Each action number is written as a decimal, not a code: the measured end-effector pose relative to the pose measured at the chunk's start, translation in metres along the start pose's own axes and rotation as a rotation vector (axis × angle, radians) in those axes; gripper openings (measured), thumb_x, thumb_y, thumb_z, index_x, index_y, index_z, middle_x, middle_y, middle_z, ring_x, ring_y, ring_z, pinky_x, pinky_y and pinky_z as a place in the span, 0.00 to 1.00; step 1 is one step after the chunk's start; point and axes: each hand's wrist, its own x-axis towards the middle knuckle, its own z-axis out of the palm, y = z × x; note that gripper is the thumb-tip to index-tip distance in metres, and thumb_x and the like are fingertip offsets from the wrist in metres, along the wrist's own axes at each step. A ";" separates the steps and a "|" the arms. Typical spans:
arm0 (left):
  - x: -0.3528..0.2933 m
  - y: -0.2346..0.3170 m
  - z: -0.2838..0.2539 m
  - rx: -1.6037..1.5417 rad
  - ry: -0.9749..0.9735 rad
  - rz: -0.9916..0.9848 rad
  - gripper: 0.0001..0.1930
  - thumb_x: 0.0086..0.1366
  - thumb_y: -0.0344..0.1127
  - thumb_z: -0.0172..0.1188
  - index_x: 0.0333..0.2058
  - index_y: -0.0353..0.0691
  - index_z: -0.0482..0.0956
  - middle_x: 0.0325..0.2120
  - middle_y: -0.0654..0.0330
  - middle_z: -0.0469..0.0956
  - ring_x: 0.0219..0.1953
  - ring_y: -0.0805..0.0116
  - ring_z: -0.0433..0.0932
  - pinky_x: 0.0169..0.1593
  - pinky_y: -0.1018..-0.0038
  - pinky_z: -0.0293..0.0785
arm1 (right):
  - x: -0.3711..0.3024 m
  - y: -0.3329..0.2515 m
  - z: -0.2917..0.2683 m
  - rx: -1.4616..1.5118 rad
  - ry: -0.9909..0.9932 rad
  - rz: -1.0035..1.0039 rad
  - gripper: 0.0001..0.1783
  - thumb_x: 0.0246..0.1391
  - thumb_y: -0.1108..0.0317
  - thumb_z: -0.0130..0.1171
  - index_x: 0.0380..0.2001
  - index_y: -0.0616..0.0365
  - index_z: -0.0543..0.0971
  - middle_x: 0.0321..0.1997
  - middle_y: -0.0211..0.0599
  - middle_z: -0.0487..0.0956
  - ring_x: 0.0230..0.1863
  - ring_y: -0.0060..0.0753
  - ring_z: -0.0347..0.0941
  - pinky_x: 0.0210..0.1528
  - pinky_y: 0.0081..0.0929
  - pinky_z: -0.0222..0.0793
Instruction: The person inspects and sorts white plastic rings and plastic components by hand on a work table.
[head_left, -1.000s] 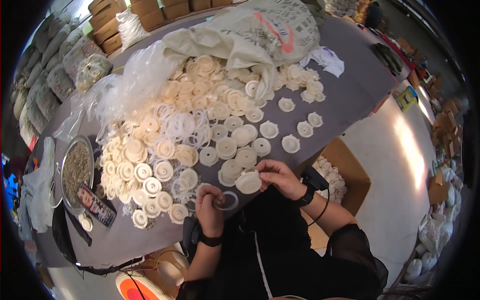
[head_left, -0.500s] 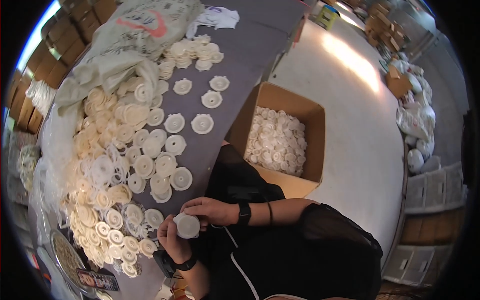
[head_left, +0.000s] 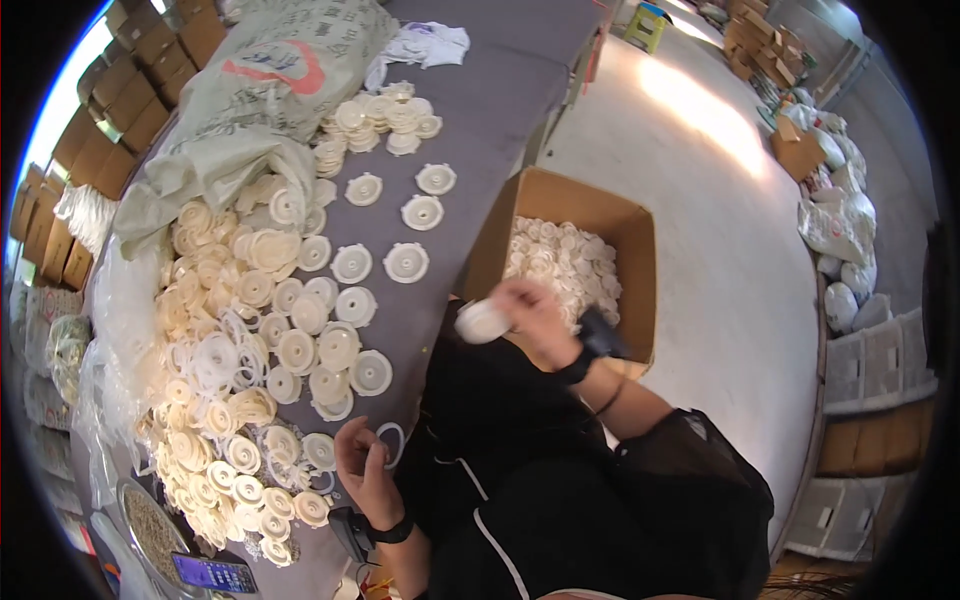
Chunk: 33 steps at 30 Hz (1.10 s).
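My right hand (head_left: 540, 318), a little blurred by motion, pinches a round white plastic lid (head_left: 482, 322) by its edge. It hangs over my lap, beside the near left side of an open cardboard box (head_left: 634, 235). Many similar white discs (head_left: 560, 262) fill part of that box. At the table's edge, my left hand (head_left: 366, 468) has curled fingers, with a thin white plastic ring (head_left: 402, 446) held at the fingertips. Close to it on the table lie loose round lids (head_left: 371, 372) and a heap of cream-coloured ones (head_left: 243, 455).
A large woven sack (head_left: 300, 75) lies at the far left, its mouth open onto the heap. Loose white rings (head_left: 240, 350) lie among the lids. A white cloth (head_left: 430, 45), a metal bowl (head_left: 135, 500) and a phone (head_left: 213, 573) also rest on the grey table (head_left: 490, 110).
My right hand has left my left hand and swung right and away from me with the lid, toward the box. A white ring now shows apart from the lid, at my left hand.
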 end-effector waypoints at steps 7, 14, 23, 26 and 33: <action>0.005 0.001 -0.010 0.110 0.024 0.177 0.16 0.53 0.19 0.48 0.43 0.33 0.66 0.35 0.59 0.69 0.34 0.75 0.67 0.38 0.81 0.63 | 0.036 -0.010 -0.058 -1.147 0.287 -0.310 0.15 0.44 0.72 0.56 0.39 0.58 0.74 0.31 0.39 0.74 0.27 0.28 0.69 0.29 0.22 0.66; 0.001 0.017 0.009 0.219 0.224 0.310 0.30 0.50 0.15 0.51 0.53 0.34 0.54 0.46 0.51 0.63 0.33 0.76 0.69 0.39 0.83 0.65 | 0.069 0.007 0.042 -0.969 -0.267 -0.725 0.16 0.37 0.70 0.60 0.35 0.58 0.74 0.38 0.36 0.73 0.40 0.39 0.67 0.41 0.31 0.64; -0.003 0.010 -0.016 0.137 0.192 0.194 0.22 0.50 0.16 0.52 0.46 0.32 0.63 0.34 0.55 0.71 0.34 0.73 0.72 0.39 0.80 0.69 | 0.075 0.013 -0.022 -1.150 0.022 -0.662 0.07 0.38 0.73 0.57 0.25 0.60 0.73 0.30 0.40 0.73 0.35 0.42 0.67 0.37 0.31 0.64; 0.004 0.012 -0.010 0.061 0.160 0.170 0.17 0.51 0.17 0.52 0.42 0.31 0.67 0.32 0.57 0.72 0.34 0.72 0.73 0.39 0.80 0.69 | 0.066 0.007 -0.071 -1.342 0.099 -0.528 0.09 0.39 0.74 0.56 0.29 0.60 0.74 0.32 0.41 0.73 0.37 0.43 0.67 0.39 0.32 0.64; 0.014 0.008 -0.003 0.032 0.056 0.089 0.13 0.51 0.17 0.53 0.38 0.32 0.69 0.31 0.58 0.72 0.34 0.72 0.73 0.40 0.79 0.71 | 0.096 0.008 -0.036 -1.045 0.075 -0.676 0.14 0.41 0.74 0.56 0.36 0.59 0.74 0.35 0.41 0.73 0.40 0.41 0.67 0.42 0.30 0.63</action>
